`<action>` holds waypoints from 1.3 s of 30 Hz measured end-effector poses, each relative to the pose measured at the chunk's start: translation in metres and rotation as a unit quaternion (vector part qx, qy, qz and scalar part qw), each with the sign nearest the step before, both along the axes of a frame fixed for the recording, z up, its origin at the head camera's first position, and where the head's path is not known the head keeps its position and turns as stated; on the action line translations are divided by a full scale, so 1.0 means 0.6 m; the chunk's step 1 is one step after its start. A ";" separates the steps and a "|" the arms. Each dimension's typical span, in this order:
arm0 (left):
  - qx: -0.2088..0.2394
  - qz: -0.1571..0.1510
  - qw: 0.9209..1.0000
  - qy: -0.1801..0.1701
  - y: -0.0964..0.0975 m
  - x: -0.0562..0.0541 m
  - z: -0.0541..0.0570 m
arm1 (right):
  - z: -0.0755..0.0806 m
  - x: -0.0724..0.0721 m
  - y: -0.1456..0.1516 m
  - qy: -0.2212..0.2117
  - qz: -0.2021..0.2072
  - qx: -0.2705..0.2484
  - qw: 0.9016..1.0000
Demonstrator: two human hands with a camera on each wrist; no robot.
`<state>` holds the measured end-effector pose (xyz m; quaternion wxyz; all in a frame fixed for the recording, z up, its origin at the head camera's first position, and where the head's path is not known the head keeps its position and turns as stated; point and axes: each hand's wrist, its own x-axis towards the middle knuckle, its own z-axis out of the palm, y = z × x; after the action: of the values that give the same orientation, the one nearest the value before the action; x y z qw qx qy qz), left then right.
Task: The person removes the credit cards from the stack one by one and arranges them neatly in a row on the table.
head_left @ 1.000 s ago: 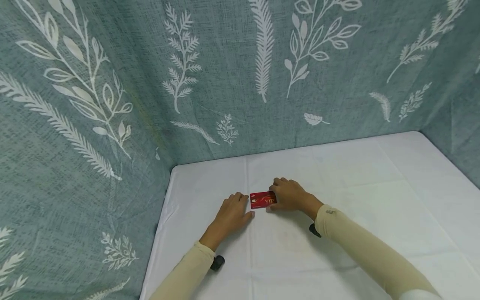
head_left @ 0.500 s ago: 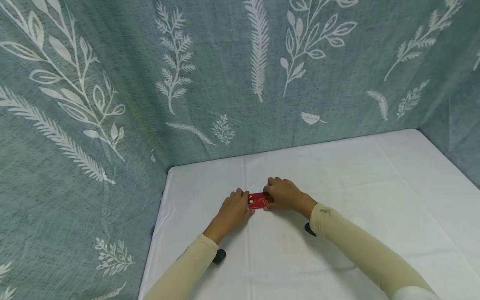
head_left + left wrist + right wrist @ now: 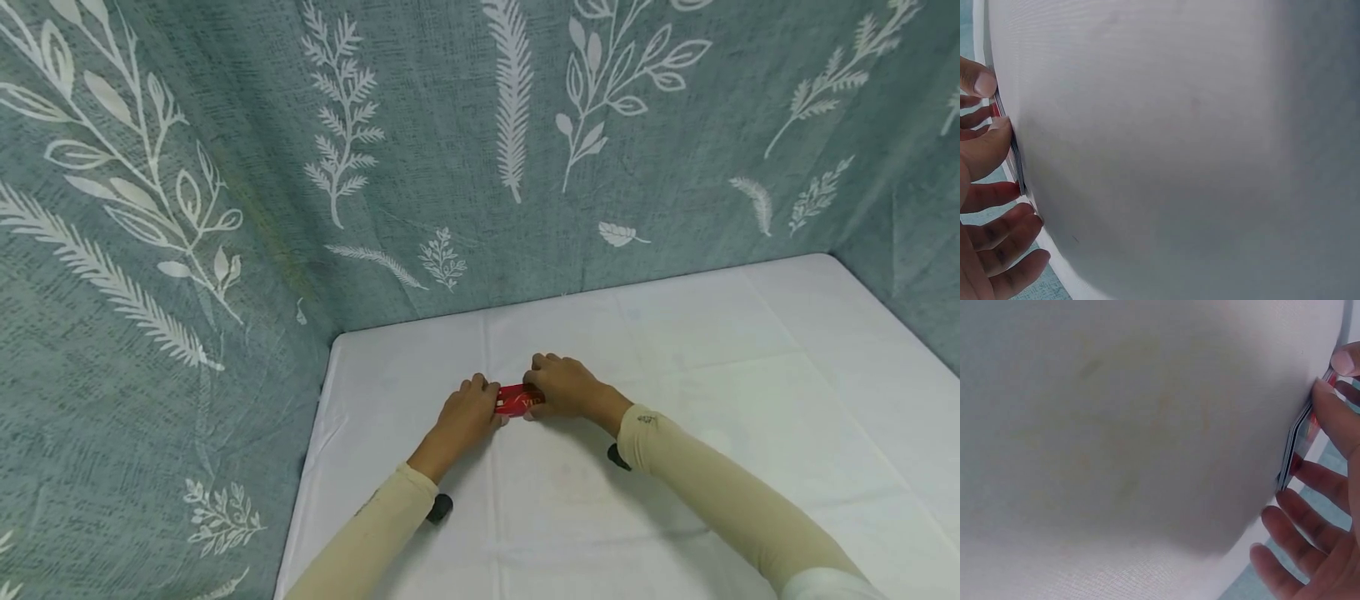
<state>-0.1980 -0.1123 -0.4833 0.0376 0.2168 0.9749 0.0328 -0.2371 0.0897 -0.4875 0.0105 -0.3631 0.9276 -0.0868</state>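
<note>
A small stack of red cards (image 3: 511,402), the top one printed with "VIP" in gold, lies near the middle of the white-covered table. My left hand (image 3: 467,415) pinches its left end between thumb and fingers. At the other end, my right hand (image 3: 567,387) grips the same stack and covers part of the lettering. In the left wrist view the layered edge of the cards (image 3: 1019,164) runs between thumb and index finger. The right wrist view also shows several thin layers in the card stack (image 3: 1290,447), which looks bent there.
A white cloth (image 3: 712,375) with fold lines covers the table. Green curtains (image 3: 427,158) with white leaf prints hang behind and to the left. Dark wrist-worn pieces (image 3: 440,508) sit under both forearms.
My left hand has moved in from beside the card stack and taken hold of its left end. The right hand keeps its grip, and the head view has shifted slightly.
</note>
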 end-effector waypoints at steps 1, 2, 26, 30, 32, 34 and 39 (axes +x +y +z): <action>0.000 0.000 1.000 0.001 0.000 0.000 0.000 | 0.000 -0.001 0.000 -0.001 0.000 -0.002 1.000; 0.001 -0.001 1.000 0.001 0.000 0.000 0.001 | 0.000 -0.001 0.000 -0.002 0.000 -0.003 1.000; 0.005 -0.023 1.000 0.020 0.000 0.006 0.013 | -0.002 -0.001 -0.003 0.025 0.017 -0.011 0.999; -0.001 -0.021 1.000 0.017 0.000 0.007 0.015 | 0.000 0.001 0.001 0.037 0.027 -0.015 0.999; -0.005 -0.020 1.000 0.017 0.000 0.007 0.016 | 0.001 0.001 0.002 0.043 0.032 -0.015 0.998; -0.004 -0.023 0.999 0.022 0.000 0.008 0.016 | 0.002 0.001 0.003 0.049 0.037 -0.014 0.998; 0.007 -0.026 0.999 0.022 -0.001 0.012 0.022 | 0.004 0.001 0.004 0.056 0.047 -0.006 0.997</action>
<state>-0.1911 -0.1129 -0.4701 0.0151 0.2432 0.9693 0.0337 -0.2364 0.0920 -0.4852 -0.0398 -0.4108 0.9080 -0.0715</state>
